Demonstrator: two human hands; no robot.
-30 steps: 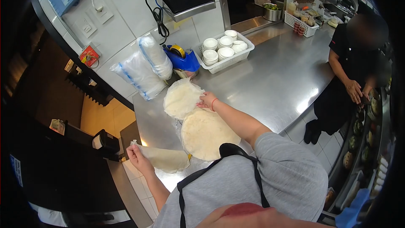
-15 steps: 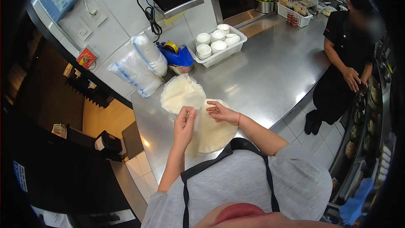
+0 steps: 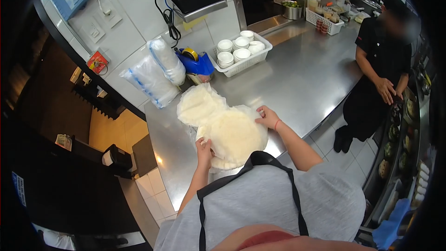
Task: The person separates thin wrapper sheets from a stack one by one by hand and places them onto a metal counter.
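Observation:
Two pale, flat dough rounds with thin clear sheets lie at the near edge of the steel counter. The front dough round (image 3: 234, 135) is partly overlapped with the rear dough round (image 3: 200, 104). My left hand (image 3: 205, 151) pinches the sheet edge at the front round's left side. At its upper right side, my right hand (image 3: 268, 117), with a red string at the wrist, has its fingers closed on the sheet's edge. Another pale edge shows beneath the front round.
Plastic-wrapped packs (image 3: 155, 76), a blue tape dispenser (image 3: 199, 65) and a white basket (image 3: 244, 58) of small cups stand along the wall. A co-worker in black (image 3: 383, 65) stands at the right beside food containers. The steel counter (image 3: 306, 74) runs between.
My hands have moved apart and the clear sheet between them is now spread over the front round. My right hand has shifted right, and its fingers have closed on the sheet.

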